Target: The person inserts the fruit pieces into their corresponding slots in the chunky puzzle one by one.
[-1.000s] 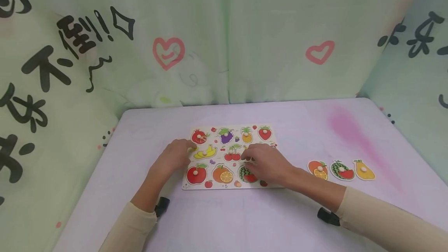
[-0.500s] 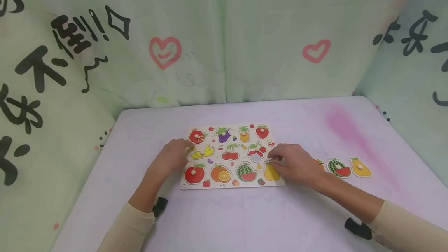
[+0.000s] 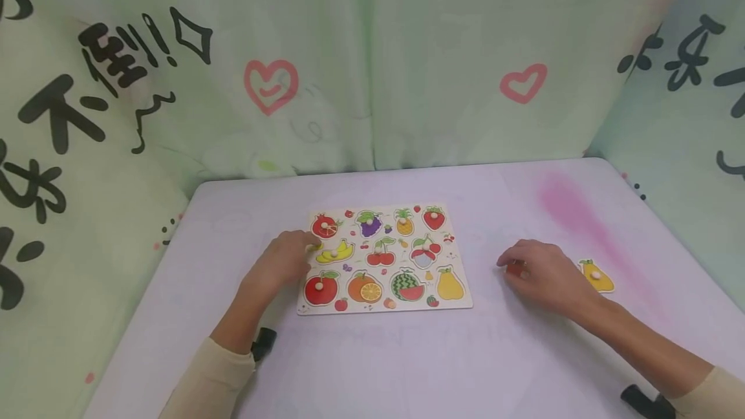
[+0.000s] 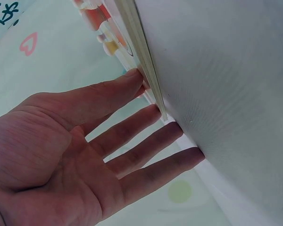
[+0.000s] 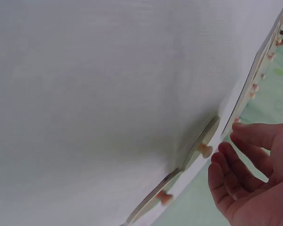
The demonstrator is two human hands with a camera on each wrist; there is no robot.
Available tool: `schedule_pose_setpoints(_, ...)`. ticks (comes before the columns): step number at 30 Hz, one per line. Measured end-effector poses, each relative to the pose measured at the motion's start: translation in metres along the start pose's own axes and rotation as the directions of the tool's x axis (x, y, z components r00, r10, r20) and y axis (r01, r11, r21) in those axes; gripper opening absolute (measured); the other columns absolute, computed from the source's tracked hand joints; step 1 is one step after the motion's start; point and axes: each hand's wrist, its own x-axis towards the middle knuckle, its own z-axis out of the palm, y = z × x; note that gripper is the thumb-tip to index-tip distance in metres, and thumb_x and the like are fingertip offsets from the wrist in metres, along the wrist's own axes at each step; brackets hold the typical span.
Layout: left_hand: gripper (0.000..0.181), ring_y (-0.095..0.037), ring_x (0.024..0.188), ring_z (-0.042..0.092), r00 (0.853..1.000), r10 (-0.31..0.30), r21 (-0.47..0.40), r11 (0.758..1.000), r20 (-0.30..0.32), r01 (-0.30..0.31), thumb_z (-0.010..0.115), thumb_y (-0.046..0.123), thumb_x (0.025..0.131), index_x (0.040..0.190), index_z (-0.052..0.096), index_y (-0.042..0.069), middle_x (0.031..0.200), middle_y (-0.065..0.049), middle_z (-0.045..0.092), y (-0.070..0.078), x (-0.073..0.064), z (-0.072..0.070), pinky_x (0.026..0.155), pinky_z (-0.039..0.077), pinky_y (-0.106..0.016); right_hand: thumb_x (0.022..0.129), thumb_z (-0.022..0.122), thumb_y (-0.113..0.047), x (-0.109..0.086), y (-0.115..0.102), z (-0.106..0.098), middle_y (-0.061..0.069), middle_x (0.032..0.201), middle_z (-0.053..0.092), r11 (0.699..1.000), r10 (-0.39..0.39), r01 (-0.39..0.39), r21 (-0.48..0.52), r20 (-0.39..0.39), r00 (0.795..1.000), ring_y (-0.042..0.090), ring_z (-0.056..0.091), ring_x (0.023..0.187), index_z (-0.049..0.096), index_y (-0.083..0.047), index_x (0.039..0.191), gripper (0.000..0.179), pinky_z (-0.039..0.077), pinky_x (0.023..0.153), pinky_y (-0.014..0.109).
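A fruit puzzle board [image 3: 378, 283] lies on the table; several of its fruits carry knobs, while the orange, watermelon and pear pictures in its bottom row show none. My left hand [image 3: 285, 260] is at its left edge, thumb [image 4: 108, 92] and index finger touching the board and the other fingers stretched straight beside it. Off to the right, my right hand [image 3: 544, 277] hovers over the loose pieces with fingers loosely bent. In the right wrist view two knobbed puzzle pieces [image 5: 205, 136] lie flat, the nearer knob right by the fingertips; from the head they are mostly hidden.
A loose pear piece [image 3: 596, 277] lies right of my right hand. Green cloth walls [image 3: 431, 83] with hearts and writing rise behind and beside the pale table [image 3: 384, 367]. A dark device [image 3: 646, 401] is strapped at the right wrist.
My right hand has moved right, from over the board to the loose pieces, uncovering the board's right side and covering the orange and watermelon pieces. My left hand stays at the board's edge.
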Motion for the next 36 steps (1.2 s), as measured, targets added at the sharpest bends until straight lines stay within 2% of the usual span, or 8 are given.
schedule_pose_setpoints(4, 0.056, -0.037, 0.142, 0.048, 1.0, 0.004, -0.002, 1.0, -0.003, -0.004, 0.078, 0.006, 0.09, 0.143, 0.062, 0.01, 0.147, -0.017, 0.058, 0.0, 0.0, 0.0, 0.109, 0.053, -0.05, 0.083, 0.08, -0.006, -0.007, 0.009, -0.002, -0.004, 0.087, 0.073, 1.0, 0.01, -0.01, -0.005, -0.003, 1.0, 0.014, 0.061, 0.079, 0.08, -0.013, 0.092, 0.011, 0.056, 0.071, 0.033)
schedule_pose_setpoints(9, 0.055, -0.037, 0.141, 0.05, 1.0, 0.014, -0.003, 1.0, -0.008, -0.015, 0.078, 0.006, 0.09, 0.143, 0.062, 0.01, 0.147, -0.017, 0.059, -0.001, 0.0, 0.001, 0.108, 0.054, -0.05, 0.082, 0.077, -0.004, -0.013, 0.018, -0.001, -0.01, 0.081, 0.068, 1.0, 0.02, -0.02, 0.01, -0.008, 1.0, 0.009, 0.053, 0.073, 0.081, -0.016, 0.089, 0.014, 0.046, 0.064, 0.025)
schedule_pose_setpoints(18, 0.054, -0.037, 0.14, 0.051, 1.0, 0.019, 0.003, 1.0, -0.018, -0.019, 0.078, 0.006, 0.09, 0.142, 0.063, 0.01, 0.146, -0.017, 0.06, -0.002, 0.0, 0.001, 0.108, 0.054, -0.05, 0.08, 0.075, 0.002, -0.013, 0.021, 0.001, -0.007, 0.08, 0.067, 0.999, 0.042, -0.042, 0.007, -0.013, 0.999, 0.013, 0.053, 0.073, 0.08, -0.01, 0.091, 0.018, 0.047, 0.064, 0.027)
schedule_pose_setpoints(25, 0.055, -0.037, 0.14, 0.05, 1.0, 0.013, -0.004, 1.0, -0.017, -0.013, 0.079, 0.006, 0.09, 0.142, 0.064, 0.011, 0.146, -0.017, 0.06, -0.002, 0.001, 0.001, 0.106, 0.055, -0.049, 0.081, 0.078, 0.0, -0.004, 0.01, 0.001, -0.002, 0.085, 0.071, 0.998, 0.058, -0.058, 0.011, 0.012, 0.998, 0.018, 0.06, 0.079, 0.08, -0.007, 0.096, 0.017, 0.056, 0.072, 0.038)
schedule_pose_setpoints(36, 0.054, -0.037, 0.141, 0.05, 0.999, 0.023, -0.016, 1.0, -0.024, -0.023, 0.08, 0.007, 0.089, 0.141, 0.064, 0.01, 0.146, -0.017, 0.06, -0.003, 0.002, 0.001, 0.106, 0.055, -0.049, 0.084, 0.078, -0.001, 0.018, -0.024, 0.005, -0.007, 0.086, 0.069, 0.998, -0.018, 0.016, 0.056, 0.028, 0.999, 0.015, 0.06, 0.082, 0.081, -0.012, 0.097, 0.017, 0.055, 0.072, 0.03)
